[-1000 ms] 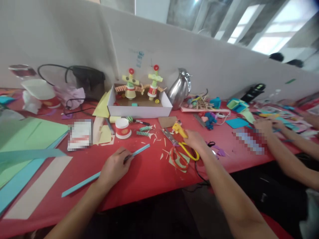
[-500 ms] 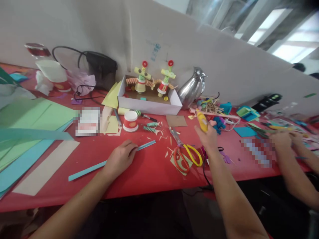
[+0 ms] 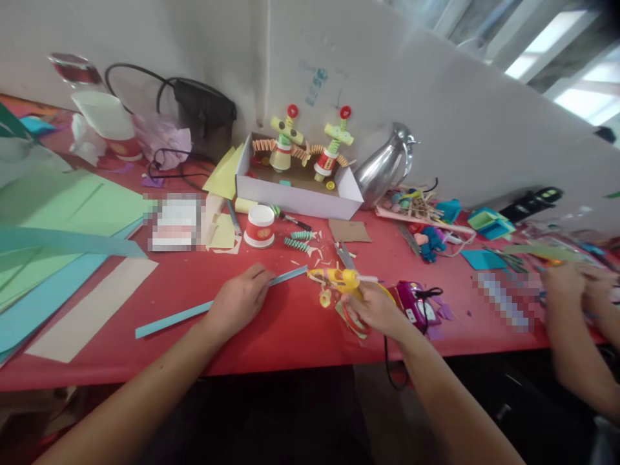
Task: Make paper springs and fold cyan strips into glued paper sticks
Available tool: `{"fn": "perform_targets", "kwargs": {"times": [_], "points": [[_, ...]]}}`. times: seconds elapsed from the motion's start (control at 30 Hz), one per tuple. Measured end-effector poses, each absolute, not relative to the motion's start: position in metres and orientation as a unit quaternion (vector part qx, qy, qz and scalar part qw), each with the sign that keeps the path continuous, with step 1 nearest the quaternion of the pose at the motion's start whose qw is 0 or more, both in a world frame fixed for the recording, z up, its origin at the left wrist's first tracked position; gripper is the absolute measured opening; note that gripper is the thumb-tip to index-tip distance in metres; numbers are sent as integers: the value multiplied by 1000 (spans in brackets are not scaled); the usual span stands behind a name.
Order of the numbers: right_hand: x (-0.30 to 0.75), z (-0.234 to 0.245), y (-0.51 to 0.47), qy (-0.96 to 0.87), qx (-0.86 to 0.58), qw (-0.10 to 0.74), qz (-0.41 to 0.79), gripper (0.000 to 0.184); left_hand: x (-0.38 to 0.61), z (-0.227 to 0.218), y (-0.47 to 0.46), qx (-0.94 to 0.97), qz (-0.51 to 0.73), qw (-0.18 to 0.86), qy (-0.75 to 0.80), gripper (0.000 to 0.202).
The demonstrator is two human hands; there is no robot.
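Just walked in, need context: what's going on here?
A person's left hand holds a narrow blue strip at the red table. Their right hand grips a yellow glue gun, its nozzle by the strip's end; contact is unclear. Two small figures stand in a box behind.

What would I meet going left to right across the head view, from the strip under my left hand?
Narrow blue strip with the left hand on it, yellow glue gun in the right hand, purple object, blue card, a co-worker's hand.
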State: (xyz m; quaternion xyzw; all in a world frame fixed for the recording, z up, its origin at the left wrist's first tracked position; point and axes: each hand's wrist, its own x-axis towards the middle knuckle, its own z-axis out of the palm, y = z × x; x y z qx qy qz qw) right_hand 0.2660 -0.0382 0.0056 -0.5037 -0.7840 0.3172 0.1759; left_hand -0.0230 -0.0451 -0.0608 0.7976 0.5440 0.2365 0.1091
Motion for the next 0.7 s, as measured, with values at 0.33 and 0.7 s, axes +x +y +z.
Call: {"fn": "perform_targets", "kwargs": {"times": [0.33, 0.7], "points": [[260, -12, -28, -741, -559, 155, 338, 44, -20, -60, -47, 794, 217, 98, 559, 32], [248, -9, -33, -756, -552, 182, 303, 39, -20, -60, -46, 792, 222, 109, 559, 35]]}}
